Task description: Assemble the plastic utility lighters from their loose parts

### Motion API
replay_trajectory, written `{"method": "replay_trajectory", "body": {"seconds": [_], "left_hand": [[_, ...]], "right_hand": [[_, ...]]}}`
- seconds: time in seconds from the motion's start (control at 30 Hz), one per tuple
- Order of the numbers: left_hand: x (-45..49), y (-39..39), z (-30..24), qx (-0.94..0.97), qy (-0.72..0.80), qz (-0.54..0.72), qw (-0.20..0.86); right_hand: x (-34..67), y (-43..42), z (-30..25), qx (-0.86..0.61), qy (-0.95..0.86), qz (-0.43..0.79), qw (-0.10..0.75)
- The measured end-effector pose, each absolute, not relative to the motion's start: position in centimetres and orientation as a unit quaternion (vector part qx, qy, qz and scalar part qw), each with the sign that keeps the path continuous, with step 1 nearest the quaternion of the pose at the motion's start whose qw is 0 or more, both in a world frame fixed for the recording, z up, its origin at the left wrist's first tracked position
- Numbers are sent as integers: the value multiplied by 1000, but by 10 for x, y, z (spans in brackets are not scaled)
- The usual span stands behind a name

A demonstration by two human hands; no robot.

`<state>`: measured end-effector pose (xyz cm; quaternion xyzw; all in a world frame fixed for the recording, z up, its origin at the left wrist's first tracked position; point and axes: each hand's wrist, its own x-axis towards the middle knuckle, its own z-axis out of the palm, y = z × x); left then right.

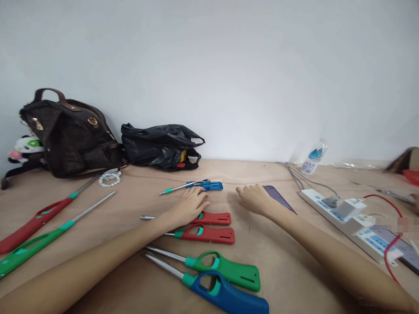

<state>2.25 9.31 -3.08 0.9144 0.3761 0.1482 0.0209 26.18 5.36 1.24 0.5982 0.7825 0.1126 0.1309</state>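
Note:
My left hand (188,204) lies over the table with its fingers stretched forward and the thumb apart. Its fingertips reach the blue opened gas lighter (214,186), whose metal tube (175,189) points left and whose inner parts show. Below the palm is a red gas lighter (218,218), partly covered by the hand. My right hand (253,198) rests beside a dark phone (278,198), fingers curled down and pressed together; whatever they hold is hidden. Nearer to me lie a second red lighter (209,234), a green lighter (240,274) and a blue lighter (229,294).
Another red lighter (42,218) and green lighter (36,244) lie at left, near a bead bracelet (109,179). Behind are a dark backpack (75,135) and a black plastic bag (157,144). A power strip (347,222) with cables and a bottle (314,157) stand at right.

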Motion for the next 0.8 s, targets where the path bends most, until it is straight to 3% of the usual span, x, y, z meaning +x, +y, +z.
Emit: {"method": "replay_trajectory", "body": {"seconds": [0.37,0.6,0.8], "left_hand": [[30,86,-28,941,276,189,57],[-3,137,-32,882,409,236,-8],[-30,165,-45,869,436,235,2]], "right_hand": [[256,76,-7,585,794,164,8],[245,120,-16,547,826,132,-30],[228,145,-25,546,829,108,-54]]}}
